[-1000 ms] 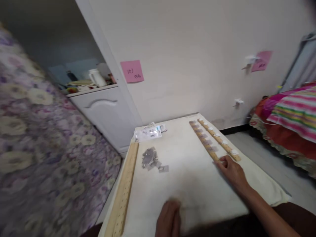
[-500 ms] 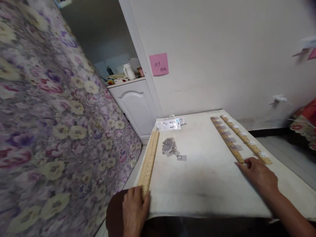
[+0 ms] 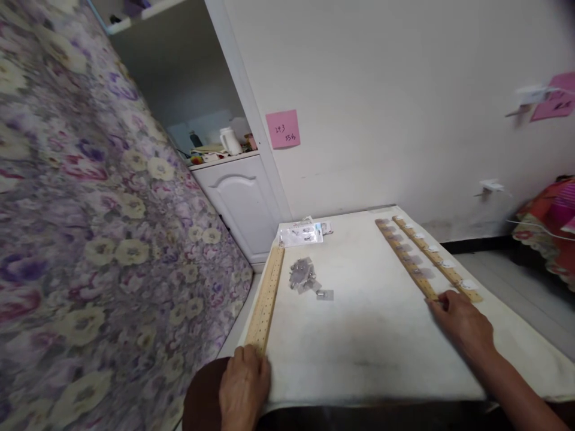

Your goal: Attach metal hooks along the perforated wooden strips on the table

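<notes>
My left hand is closed around the near end of perforated wooden strips lying side by side along the table's left edge. On the right, my right hand pinches the near end of a wooden strip, which lies flat with several small translucent packets along it. Beside it, to the right, lies another wooden strip carrying several round white pieces. A pile of small clear packets with metallic bits inside rests near the left strips. One single packet lies just apart from the pile.
Clear packaging lies at the far left corner of the pale table. Behind stand a wall with a pink note and a white cabinet. A floral curtain hangs close on the left.
The camera view has tilted up and turned slightly to the right. Both hands keep their places at the ends of the wooden strips.
</notes>
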`<state>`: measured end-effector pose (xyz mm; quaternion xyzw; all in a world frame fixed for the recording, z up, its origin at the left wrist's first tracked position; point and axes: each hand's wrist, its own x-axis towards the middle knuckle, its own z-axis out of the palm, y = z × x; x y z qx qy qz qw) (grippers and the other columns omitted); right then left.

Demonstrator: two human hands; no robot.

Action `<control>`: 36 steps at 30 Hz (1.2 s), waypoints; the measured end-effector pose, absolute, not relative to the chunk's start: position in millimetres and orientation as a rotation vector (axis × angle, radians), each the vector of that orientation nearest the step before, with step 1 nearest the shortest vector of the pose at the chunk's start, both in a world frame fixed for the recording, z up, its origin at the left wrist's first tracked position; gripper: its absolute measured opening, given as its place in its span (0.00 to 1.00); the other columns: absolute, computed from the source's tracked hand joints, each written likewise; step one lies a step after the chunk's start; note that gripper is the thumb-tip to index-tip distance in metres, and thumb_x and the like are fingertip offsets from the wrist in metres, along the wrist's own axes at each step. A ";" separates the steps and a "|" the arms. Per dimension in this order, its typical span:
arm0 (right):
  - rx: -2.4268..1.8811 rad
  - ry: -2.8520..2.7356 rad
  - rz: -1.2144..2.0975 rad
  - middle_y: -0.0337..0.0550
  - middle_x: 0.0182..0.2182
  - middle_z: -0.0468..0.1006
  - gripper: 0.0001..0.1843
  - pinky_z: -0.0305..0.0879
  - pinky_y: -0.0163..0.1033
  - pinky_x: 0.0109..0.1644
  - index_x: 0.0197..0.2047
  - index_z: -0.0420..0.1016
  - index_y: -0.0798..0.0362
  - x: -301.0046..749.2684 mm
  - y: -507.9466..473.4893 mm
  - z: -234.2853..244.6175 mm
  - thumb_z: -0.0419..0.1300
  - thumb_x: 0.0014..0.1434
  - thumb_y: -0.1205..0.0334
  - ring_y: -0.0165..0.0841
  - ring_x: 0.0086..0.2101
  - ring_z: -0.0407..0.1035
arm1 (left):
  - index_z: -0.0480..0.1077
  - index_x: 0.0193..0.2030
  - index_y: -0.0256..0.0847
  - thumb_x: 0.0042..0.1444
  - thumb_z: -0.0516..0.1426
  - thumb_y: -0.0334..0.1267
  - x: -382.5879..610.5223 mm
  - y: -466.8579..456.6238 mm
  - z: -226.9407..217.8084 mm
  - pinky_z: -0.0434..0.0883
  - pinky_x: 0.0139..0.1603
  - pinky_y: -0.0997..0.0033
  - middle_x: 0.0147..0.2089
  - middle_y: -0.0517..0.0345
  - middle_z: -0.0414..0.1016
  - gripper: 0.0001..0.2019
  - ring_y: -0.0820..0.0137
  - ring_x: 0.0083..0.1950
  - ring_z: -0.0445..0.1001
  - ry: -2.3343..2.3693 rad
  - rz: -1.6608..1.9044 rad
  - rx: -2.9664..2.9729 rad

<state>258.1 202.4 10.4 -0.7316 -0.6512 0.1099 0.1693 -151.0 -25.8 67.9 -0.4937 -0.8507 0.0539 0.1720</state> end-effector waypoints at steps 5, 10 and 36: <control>-2.015 -1.824 0.349 0.48 0.40 0.75 0.25 0.61 0.42 0.30 0.41 0.70 0.50 259.3 200.1 12.1 0.46 0.56 0.39 0.43 0.36 0.71 | 0.65 0.39 0.37 0.58 0.49 0.41 -148.5 -21.6 71.4 0.64 0.39 0.67 0.38 0.51 0.68 0.10 0.61 0.40 0.70 -2.464 0.173 -1.374; -1.987 -1.776 0.395 0.46 0.37 0.77 0.25 0.60 0.42 0.29 0.45 0.69 0.50 265.0 197.2 12.6 0.46 0.57 0.41 0.43 0.34 0.71 | 0.66 0.44 0.38 0.58 0.49 0.40 -153.9 -32.4 78.2 0.64 0.45 0.66 0.42 0.51 0.68 0.12 0.62 0.45 0.69 -2.586 0.018 -1.496; -2.094 -1.847 0.415 0.50 0.49 0.73 0.25 0.62 0.45 0.35 0.50 0.67 0.48 265.7 192.7 14.4 0.41 0.59 0.44 0.48 0.43 0.69 | 0.67 0.53 0.43 0.58 0.53 0.39 -175.2 -63.3 54.4 0.68 0.56 0.60 0.56 0.47 0.67 0.16 0.59 0.56 0.68 -2.232 -0.393 -1.879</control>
